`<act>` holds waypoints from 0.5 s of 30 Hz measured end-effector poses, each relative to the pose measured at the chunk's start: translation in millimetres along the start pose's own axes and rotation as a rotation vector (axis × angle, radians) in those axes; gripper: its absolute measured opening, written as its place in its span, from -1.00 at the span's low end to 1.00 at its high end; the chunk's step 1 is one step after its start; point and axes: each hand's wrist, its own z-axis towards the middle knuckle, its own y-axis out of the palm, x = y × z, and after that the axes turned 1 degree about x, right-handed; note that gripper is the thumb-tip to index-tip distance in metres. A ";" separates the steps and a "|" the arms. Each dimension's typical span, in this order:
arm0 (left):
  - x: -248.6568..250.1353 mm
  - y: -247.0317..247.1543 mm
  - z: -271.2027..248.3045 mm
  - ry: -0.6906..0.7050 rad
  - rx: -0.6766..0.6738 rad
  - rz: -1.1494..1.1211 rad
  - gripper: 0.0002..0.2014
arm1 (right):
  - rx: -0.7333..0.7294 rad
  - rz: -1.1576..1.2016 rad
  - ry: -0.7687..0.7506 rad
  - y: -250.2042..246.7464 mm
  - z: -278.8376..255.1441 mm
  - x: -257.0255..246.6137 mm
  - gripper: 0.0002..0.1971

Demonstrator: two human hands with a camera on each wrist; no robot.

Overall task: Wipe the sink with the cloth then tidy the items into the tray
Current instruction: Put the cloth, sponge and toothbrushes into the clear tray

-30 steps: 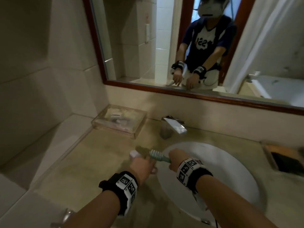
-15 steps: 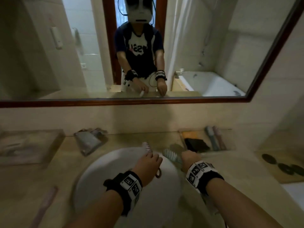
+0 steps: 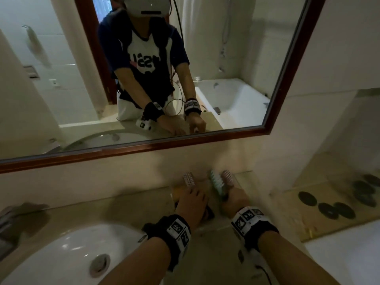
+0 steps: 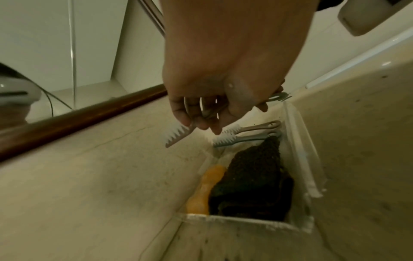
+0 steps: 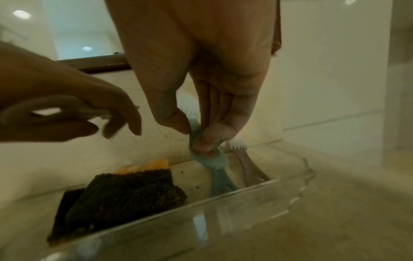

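Both hands hover over the clear tray (image 5: 257, 196) at the worktop's back edge, left hand (image 4: 214, 98) curled round a pinkish brush (image 4: 178, 136), right hand (image 5: 201, 113) pinching the teal brush (image 5: 218, 178), to lower each in handle-first beside the dark cloth (image 5: 125, 192).

Tray (image 4: 299, 159) on bench (image 3: 127, 204) right of sink (image 3: 67, 249), under mirror (image 3: 287, 83); cloth (image 4: 252, 183) inside, two brushes (image 4: 243, 138) behind it.

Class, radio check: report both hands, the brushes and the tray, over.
Left hand holds pink-handled brush above clear plastic tray. Right hand lowering teal brush in. Dark cloth already inside.
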 end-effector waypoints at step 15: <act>6.3 33.6 42.4 -0.026 -0.121 -0.134 -0.49 | -0.068 -0.011 -0.022 43.1 64.0 8.1 -0.64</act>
